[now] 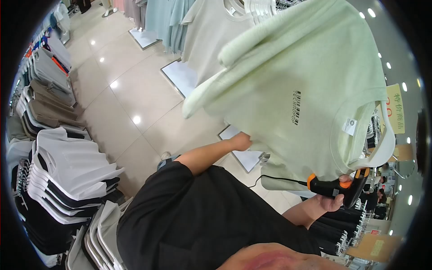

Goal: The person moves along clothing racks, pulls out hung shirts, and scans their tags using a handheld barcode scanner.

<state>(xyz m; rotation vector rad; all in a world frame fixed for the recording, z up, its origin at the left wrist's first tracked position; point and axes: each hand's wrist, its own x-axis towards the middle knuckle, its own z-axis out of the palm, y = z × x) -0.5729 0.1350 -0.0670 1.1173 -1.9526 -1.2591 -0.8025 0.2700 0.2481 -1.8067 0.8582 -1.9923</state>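
"So, where is the green shirt (pixel 315 81) being held up, and what's it being gripped by?"

"It's spread across the upper right of the frame, with its long axis run roughly sideways: collar turned to the right, lower part angled to the left. A white hanger (pixel 382 144) is seen in the neck. Near its lower left edge the left hand (pixel 242 141) is placed, fingers curled in; whether any cloth is pinched can't be told."

"And the orange-and-black handheld device (pixel 330 185)?"

"That's clamped in the right hand (pixel 330 202), lower right of the frame, fingers wrapped round it. It's held nearly level across the picture, with the cable (pixel 288 179) led off leftward and the bulky black end pointed right, just beside the hanger. Whether the hanger is gripped too can't be made out."

"Which hand is placed nearer the neck label (pixel 349 127), then?"

"The right, easily. The label is found above the device in the frame, slightly to the right of its middle, and the two are kept apart. The left is set well away, near frame centre."
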